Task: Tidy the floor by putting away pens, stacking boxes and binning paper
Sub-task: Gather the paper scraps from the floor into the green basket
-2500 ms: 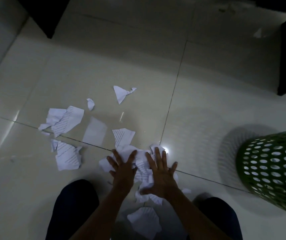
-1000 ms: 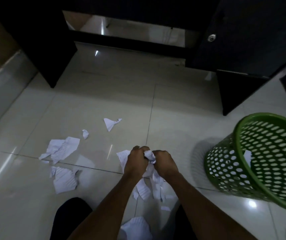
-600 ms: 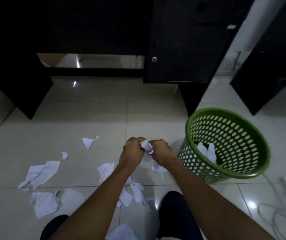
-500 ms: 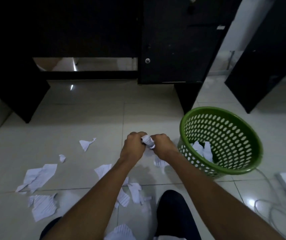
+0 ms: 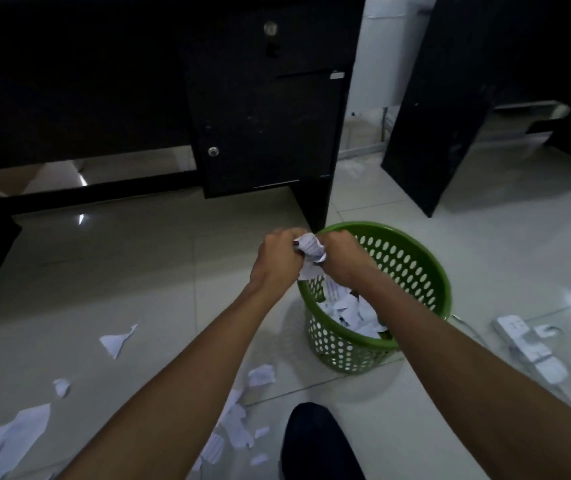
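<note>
Both hands grip one wad: I read the left hand [image 5: 277, 263] and right hand [image 5: 344, 263] with fingers curled round the crumpled paper [image 5: 310, 248] between them. The green basket [image 5: 445, 292] stands below and right of the grip, with torn paper [image 5: 353, 311] inside. Loose scraps [image 5: 117, 342] lie below-left.

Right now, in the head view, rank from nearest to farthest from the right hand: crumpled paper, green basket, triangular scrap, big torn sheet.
1. crumpled paper, in the right hand
2. green basket, just below
3. triangular scrap, floor left
4. big torn sheet, far left
</note>
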Demonstrator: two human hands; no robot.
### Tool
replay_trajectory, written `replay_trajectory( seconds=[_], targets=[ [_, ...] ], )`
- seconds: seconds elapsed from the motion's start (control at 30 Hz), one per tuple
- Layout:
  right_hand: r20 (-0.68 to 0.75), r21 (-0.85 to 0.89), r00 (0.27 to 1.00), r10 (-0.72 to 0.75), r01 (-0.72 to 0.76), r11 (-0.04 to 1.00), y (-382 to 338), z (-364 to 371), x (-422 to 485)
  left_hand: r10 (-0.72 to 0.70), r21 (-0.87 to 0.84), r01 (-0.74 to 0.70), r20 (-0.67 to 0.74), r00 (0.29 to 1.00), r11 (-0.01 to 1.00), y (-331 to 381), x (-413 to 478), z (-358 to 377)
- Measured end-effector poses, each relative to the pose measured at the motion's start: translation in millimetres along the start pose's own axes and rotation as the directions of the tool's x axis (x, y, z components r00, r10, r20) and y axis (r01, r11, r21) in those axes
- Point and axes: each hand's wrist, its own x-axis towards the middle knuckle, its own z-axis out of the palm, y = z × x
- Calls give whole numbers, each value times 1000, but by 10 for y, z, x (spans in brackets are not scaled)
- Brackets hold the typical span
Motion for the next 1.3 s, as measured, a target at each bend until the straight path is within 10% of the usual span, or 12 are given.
replay_trajectory(
  seconds=[0.73,1.3],
  targets=[
    [183,163,929,323,-352,922,1479,260,-439,-103,99,58,554,826,993,-83,328,1211],
    [39,81,965,258,-260,962,1267,298,-422,-73,97,43,331,941,994,-322,55,666]
  ],
)
